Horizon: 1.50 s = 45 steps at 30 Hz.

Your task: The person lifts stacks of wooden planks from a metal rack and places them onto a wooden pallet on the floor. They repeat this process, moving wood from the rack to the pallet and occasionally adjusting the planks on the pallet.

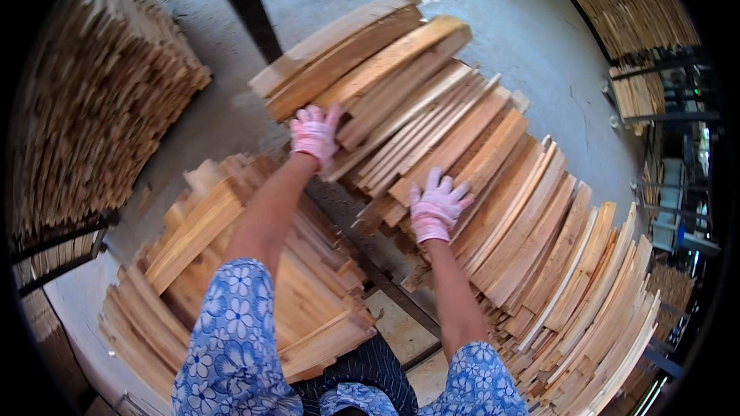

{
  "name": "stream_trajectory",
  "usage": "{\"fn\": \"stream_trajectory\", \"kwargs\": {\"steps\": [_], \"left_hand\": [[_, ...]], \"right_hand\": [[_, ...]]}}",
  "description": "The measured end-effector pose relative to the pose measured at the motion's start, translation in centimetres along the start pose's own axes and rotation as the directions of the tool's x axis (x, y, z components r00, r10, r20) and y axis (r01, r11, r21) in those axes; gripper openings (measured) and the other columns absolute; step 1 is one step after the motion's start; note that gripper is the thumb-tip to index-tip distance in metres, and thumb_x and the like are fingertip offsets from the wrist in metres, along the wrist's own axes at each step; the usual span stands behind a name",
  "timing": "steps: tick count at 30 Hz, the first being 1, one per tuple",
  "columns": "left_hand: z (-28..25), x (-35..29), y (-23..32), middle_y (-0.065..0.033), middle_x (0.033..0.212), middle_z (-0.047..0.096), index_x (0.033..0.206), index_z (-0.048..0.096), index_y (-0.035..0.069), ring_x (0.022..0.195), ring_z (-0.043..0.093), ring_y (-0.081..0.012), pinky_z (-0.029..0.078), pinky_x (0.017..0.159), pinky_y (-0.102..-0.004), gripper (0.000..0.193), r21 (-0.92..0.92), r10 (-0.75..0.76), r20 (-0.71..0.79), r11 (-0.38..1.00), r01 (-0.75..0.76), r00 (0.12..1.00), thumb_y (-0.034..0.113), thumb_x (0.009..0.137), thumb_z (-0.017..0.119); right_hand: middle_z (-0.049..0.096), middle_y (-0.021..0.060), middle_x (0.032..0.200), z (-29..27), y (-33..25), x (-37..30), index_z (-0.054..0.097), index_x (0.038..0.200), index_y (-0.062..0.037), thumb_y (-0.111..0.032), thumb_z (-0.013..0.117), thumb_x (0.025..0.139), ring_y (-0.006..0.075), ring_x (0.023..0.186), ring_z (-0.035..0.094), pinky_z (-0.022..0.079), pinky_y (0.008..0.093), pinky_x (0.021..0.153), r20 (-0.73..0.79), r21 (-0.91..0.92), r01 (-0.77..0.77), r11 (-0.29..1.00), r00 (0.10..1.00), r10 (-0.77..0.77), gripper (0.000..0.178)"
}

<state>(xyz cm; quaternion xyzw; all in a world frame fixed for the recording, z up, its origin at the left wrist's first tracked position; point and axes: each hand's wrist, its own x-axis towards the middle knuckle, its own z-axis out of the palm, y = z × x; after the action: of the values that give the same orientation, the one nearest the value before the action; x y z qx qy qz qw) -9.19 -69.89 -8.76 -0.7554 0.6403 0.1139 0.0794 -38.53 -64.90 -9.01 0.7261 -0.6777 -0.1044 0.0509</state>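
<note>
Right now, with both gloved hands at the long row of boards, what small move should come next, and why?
Perhaps curl the right hand around the near end of a board: its fingers look spread over the wood, not wrapped around a piece. The left hand is at the near end of a thick board.

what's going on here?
A person in pink-and-white gloves has both hands at a long row of wooden boards. The left hand is at the near ends of the boards toward the far end; whether it grips one is unclear. The right hand, fingers spread, appears to touch board ends nearer the middle. Another wood pile lies under the left forearm's side.
</note>
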Motion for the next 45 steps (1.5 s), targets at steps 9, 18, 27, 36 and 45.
{"fn": "stream_trajectory", "kwargs": {"steps": [9,18,27,36,45], "left_hand": [[-1.6,7.1,-2.2,-0.0230,0.127,0.064,0.139,0.044,0.006,0.121,0.065,-0.0353,0.054,0.101,-0.0509,0.057,-0.280,-0.056,0.237,0.952,0.123,0.970,0.023,0.091,0.070],[-6.9,-11.6,5.9,-0.0189,0.104,0.069,0.122,0.046,0.004,0.091,0.071,-0.0247,0.060,0.067,-0.0319,0.066,-0.770,0.321,0.516,0.580,0.266,0.794,0.044,0.081,0.079],[-8.0,-26.4,6.5,-0.0213,0.145,0.051,0.161,0.023,0.005,0.135,0.051,-0.0277,0.047,0.109,-0.0354,0.092,-0.881,0.114,0.363,-0.280,0.381,0.925,0.051,0.095,0.068],[-11.7,-36.4,-9.2,-0.0206,0.133,0.061,0.165,0.010,-0.003,0.124,0.059,-0.0251,0.046,0.109,-0.0358,0.106,-0.907,-0.463,0.409,-0.298,0.296,0.786,0.056,0.098,0.066],[-6.9,-65.4,-24.9,-0.0223,0.143,0.054,0.166,0.023,0.024,0.125,0.058,-0.0355,0.048,0.105,-0.0446,0.094,-0.585,-0.974,0.173,0.020,0.811,0.149,0.047,0.091,0.075]], "right_hand": [[0.060,0.0144,0.134,-0.8,1.3,-0.4,0.056,0.140,-0.0165,-0.053,0.060,0.095,0.0514,0.143,0.034,0.015,0.0715,0.119,-0.034,0.285,0.054,0.957,0.998,-0.047,0.058],[0.047,0.0255,0.151,-6.7,-1.3,2.8,0.028,0.161,-0.0007,-0.050,0.074,0.092,0.0365,0.138,0.047,0.040,0.0445,0.114,0.210,0.966,-0.224,0.133,0.972,0.110,0.096],[0.045,0.0138,0.151,-11.9,-4.9,-12.2,0.016,0.166,-0.0075,-0.011,0.077,0.091,0.0228,0.132,0.050,0.046,0.0369,0.109,0.398,0.856,-0.483,-0.184,0.843,-0.360,0.097],[0.048,0.0204,0.143,-20.3,-14.1,-22.0,0.022,0.165,-0.0039,-0.017,0.075,0.092,0.0335,0.129,0.052,0.045,0.0429,0.109,0.031,0.999,-0.046,-0.004,0.744,-0.668,0.091],[0.044,0.0355,0.135,-19.6,-28.7,-38.0,0.025,0.162,-0.0126,-0.043,0.071,0.094,0.0510,0.111,0.058,0.050,0.0529,0.097,0.199,0.871,0.305,0.385,0.496,-0.845,0.088]]}}
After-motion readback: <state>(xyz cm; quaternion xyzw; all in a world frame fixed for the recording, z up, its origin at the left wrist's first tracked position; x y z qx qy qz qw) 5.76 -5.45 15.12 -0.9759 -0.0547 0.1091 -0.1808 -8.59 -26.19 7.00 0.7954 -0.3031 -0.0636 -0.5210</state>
